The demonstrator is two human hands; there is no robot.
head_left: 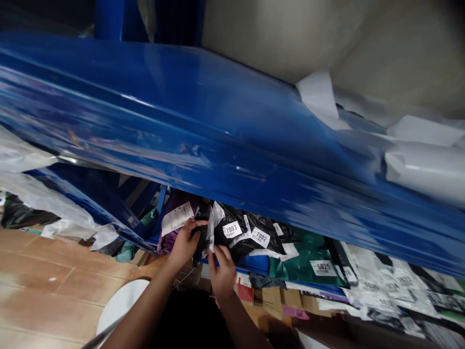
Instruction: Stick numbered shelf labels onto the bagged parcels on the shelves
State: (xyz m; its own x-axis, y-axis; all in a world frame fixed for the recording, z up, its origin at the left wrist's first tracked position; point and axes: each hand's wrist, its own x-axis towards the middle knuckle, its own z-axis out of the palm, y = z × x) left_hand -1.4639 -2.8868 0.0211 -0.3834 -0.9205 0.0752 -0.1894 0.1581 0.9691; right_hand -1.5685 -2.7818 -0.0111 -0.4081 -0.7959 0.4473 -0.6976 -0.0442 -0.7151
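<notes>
On a shelf, black plastic parcels stand packed in a row. My left hand [186, 243] rests against a dark parcel [202, 213], its index finger stretched out and its thumb apart. At the lower edge of a parcel with a white label strip [212, 228], my right hand [222, 268] has thumb and fingers closed on it; the label's number is partly hidden. Just right are black parcels labelled 7003 [231, 229] and 7002 [260, 237]. A purple parcel [178, 218] with a white label sits left of my left hand.
A wide blue shelf beam [218, 140] crosses above my hands. Farther right lie a green parcel [305, 257] labelled 6025 and several white parcels [385, 286]. Cardboard boxes [272, 301] are below. A round white surface [121, 303] stands over the tiled floor [54, 295].
</notes>
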